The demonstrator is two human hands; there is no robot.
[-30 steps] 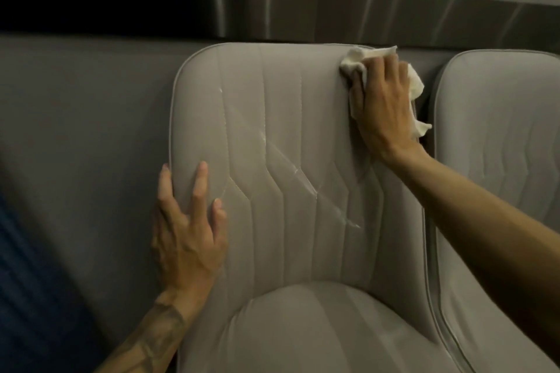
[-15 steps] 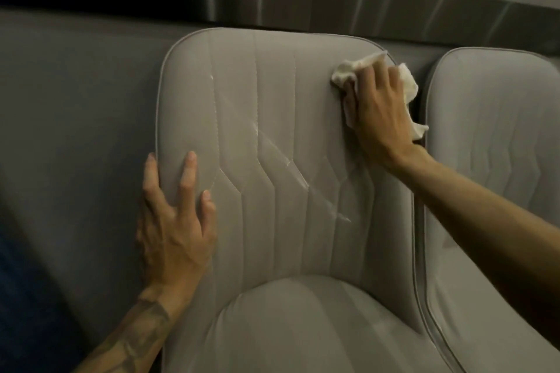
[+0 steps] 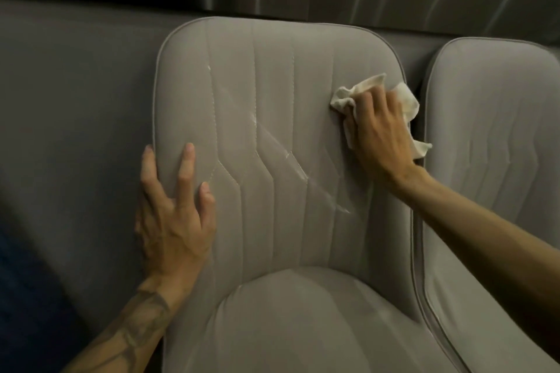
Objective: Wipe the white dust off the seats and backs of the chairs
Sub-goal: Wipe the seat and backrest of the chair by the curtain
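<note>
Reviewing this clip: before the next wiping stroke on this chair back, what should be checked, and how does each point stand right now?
1. Cloth gripped in right hand, against the chair back: ok.
2. Left hand steadying the back's left edge: ok.
3. Diagonal white streak across the back's middle wiped off: not ok.
4. Seat free of dust: cannot tell, dim light.
5. Neighbouring chair clean: cannot tell.
</note>
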